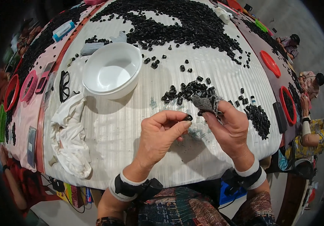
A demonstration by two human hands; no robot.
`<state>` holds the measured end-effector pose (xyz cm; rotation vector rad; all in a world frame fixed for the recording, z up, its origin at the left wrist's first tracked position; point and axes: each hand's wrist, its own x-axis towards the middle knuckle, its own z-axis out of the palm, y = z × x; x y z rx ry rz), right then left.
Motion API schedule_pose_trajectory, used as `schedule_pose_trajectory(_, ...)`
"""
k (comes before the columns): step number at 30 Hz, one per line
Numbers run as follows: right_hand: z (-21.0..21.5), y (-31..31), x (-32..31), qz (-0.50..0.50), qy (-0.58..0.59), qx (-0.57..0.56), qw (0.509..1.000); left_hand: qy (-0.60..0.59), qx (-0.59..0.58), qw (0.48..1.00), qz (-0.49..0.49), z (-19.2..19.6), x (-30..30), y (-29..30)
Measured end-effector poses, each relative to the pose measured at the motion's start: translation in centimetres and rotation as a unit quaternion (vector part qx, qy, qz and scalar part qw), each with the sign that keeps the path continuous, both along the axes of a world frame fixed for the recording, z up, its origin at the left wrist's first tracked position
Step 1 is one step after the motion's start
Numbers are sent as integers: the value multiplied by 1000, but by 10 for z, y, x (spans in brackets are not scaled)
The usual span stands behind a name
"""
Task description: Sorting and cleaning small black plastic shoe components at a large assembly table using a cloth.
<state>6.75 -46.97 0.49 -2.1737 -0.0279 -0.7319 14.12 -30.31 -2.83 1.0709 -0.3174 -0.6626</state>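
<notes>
My left hand (pixel 156 133) is closed in a pinch on a small black ring-shaped part (pixel 188 118), its hole facing outward. Close by on the right, my right hand (pixel 229 130) is closed around a grey knitted cloth (pixel 206 104) at its fingertips. I cannot tell whether that cloth is partly worn on the fingers. A bit of black shows under it, too small to name. Just beyond both hands lies a loose heap of small black parts (pixel 180 94). Thin bluish-grey shavings (pixel 197 134) are scattered on the white table cover beneath the hands.
A white bowl (pixel 111 71) stands at left, with black glasses (pixel 64 86) and a crumpled white cloth (pixel 71 139) beside it. A large spread of black parts (pixel 169 22) covers the far side. Another pile (pixel 257 121) lies right. People work at the neighbouring tables.
</notes>
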Motion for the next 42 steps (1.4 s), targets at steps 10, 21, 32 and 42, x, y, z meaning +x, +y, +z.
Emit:
schedule_pose_trajectory(10,4,14,3,-4,-57,-83,995,-31,4,1000,1,1,-2,-1)
schedule_pose_trajectory(21,-4,17,1,-19,-51,-114,992,-45,29,999,5,-4,-3,-3)
schedule_pose_trajectory(32,-16,25,-2,-34,-57,-139,988,8,73,997,7,-3,-5,-5)
schedule_pose_trajectory(42,-11,23,-3,25,-11,-82,996,56,44,997,0,-4,0,-3)
